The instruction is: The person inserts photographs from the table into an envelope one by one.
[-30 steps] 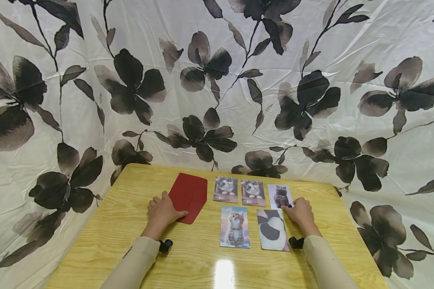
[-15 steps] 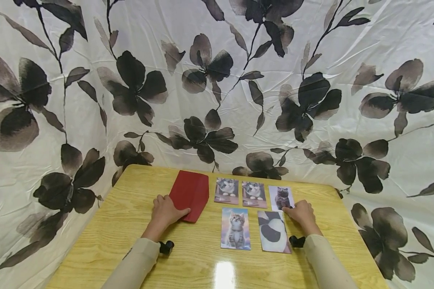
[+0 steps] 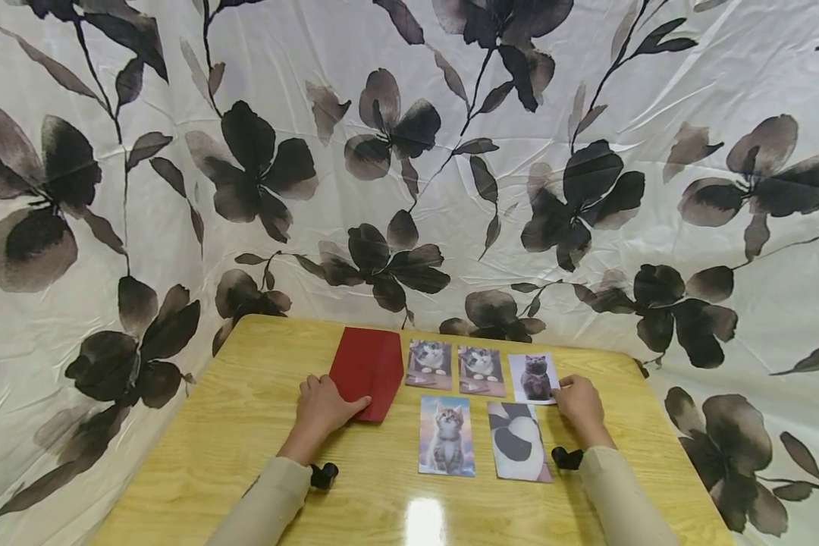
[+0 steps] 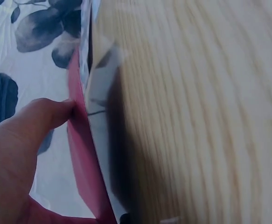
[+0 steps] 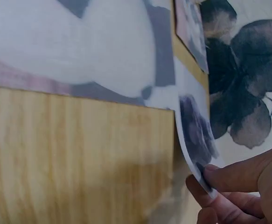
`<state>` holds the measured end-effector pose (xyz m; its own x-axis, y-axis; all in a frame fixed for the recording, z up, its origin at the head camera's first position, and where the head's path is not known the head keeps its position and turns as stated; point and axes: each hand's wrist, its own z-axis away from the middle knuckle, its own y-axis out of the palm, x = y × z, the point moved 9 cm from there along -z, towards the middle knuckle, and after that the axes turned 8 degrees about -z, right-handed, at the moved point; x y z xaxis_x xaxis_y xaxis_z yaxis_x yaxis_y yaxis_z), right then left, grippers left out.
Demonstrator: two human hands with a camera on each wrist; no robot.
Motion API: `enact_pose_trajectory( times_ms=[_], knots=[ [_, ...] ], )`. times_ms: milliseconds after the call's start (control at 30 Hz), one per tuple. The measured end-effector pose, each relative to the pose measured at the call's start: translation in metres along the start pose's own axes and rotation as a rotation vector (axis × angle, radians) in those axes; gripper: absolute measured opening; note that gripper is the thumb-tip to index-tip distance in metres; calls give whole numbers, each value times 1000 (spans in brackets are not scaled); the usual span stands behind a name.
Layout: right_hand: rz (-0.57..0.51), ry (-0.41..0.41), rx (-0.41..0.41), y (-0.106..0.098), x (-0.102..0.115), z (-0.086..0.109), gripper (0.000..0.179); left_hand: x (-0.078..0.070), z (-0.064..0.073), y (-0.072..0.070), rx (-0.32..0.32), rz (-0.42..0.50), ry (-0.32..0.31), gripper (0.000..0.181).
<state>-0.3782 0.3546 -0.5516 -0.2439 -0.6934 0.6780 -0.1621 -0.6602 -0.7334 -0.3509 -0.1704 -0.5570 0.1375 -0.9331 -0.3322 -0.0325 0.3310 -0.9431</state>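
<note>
In the head view my left hand (image 3: 323, 409) grips the lower left part of a red envelope (image 3: 368, 371), thumb on its face. The left wrist view has the thumb (image 4: 47, 114) pressed against the envelope (image 4: 91, 163), its edge lifted off the wood. On the far right, my right hand (image 3: 582, 406) pinches the lower right corner of a dark grey cat photo (image 3: 535, 377). That corner bends upward between thumb and fingers in the right wrist view, where the photo (image 5: 191, 130) curves away from the tabletop.
Two matching grey-and-white cat photos (image 3: 428, 364) lie between the envelope and the dark cat photo. Nearer are a kitten photo (image 3: 446, 440) with a pastel sky and a black-and-white patched photo (image 3: 519, 444). A floral sheet (image 3: 409, 167) hangs behind the wooden table (image 3: 368, 508).
My left hand and the red envelope have shifted a little to the right. The right thumb has slid from the dark cat photo's lower part to its lower right corner.
</note>
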Motion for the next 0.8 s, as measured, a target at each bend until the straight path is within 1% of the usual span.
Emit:
enact_pose_trajectory(
  times_ms=[200,300,367,467,533,600,800],
  knots=[
    [-83,-25,-51,-17,6,3,30,-4,3,2,-2,-6,-2,96],
    [-139,-49,-74,-21,13,3,30,-4,4,2,-6,-11,-11,95],
    [-203,-59,-82,-20,18,4,28,-4,4,3,-7,-9,-18,95],
    [-341,-45,-68,-12,25,7,26,-6,4,4,-11,-15,-17,95],
    [-429,-28,-44,-3,30,10,26,-6,4,5,-11,-11,-17,94],
    [-491,-17,-18,8,38,14,26,-6,6,6,-11,-5,-17,94],
    [-557,-31,21,33,63,23,24,-7,9,7,-23,25,-11,94]
  ],
)
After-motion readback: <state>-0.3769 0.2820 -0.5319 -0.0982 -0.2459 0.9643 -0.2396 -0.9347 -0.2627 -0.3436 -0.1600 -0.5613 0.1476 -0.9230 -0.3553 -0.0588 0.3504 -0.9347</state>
